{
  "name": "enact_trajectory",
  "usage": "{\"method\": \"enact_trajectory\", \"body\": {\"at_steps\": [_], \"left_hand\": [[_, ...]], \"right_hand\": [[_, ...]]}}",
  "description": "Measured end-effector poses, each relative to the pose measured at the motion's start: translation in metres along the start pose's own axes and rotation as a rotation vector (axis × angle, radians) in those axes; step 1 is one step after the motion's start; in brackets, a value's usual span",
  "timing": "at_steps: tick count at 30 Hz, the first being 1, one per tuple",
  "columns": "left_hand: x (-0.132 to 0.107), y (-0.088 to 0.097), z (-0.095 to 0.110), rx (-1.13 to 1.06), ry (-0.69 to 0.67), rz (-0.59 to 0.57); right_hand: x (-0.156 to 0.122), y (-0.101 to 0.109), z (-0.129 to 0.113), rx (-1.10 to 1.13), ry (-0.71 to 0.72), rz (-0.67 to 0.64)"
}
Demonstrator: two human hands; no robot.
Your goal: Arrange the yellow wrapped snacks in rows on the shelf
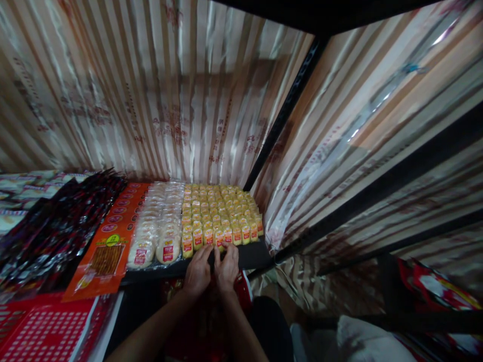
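Several rows of small yellow snack packets (221,206) with red labels stand packed at the right end of a dark shelf (249,255). My left hand (198,272) is at the shelf's front edge, its fingers stretched out against the front row. Beside it, my right hand (227,267) has its thumb and fingers around the lower part of a front yellow packet. The fingers partly cover the packet bottoms. Left of the yellow packets lie two columns of clear-wrapped pale round snacks (168,246) with red labels.
Further left are a flat orange snack bag (109,256), dark shiny packets (56,221) and white packets (41,188). A red perforated basket (45,327) sits lower left. Striped sheeting (169,90) hangs behind; a black metal post (283,120) rises at the corner.
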State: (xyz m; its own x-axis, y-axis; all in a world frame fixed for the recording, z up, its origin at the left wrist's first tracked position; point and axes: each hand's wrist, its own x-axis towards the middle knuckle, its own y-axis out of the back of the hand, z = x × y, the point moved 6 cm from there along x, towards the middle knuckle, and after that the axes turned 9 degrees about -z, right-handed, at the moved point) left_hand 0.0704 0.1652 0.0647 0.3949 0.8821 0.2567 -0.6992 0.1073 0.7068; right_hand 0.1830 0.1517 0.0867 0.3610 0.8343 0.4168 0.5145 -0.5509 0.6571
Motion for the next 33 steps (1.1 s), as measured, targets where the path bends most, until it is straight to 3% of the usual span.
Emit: {"method": "enact_trajectory", "body": {"at_steps": [8,22,33], "left_hand": [[-0.002,-0.007,-0.007,0.071,-0.137,-0.086],[-0.001,-0.008,-0.007,0.109,-0.126,-0.069],[-0.001,-0.002,-0.003,0.057,-0.138,-0.091]], "right_hand": [[0.004,0.001,0.003,-0.009,-0.033,0.017],[0.009,-0.014,0.011,-0.045,-0.035,-0.124],[0.011,-0.011,0.009,0.025,-0.046,-0.145]]}}
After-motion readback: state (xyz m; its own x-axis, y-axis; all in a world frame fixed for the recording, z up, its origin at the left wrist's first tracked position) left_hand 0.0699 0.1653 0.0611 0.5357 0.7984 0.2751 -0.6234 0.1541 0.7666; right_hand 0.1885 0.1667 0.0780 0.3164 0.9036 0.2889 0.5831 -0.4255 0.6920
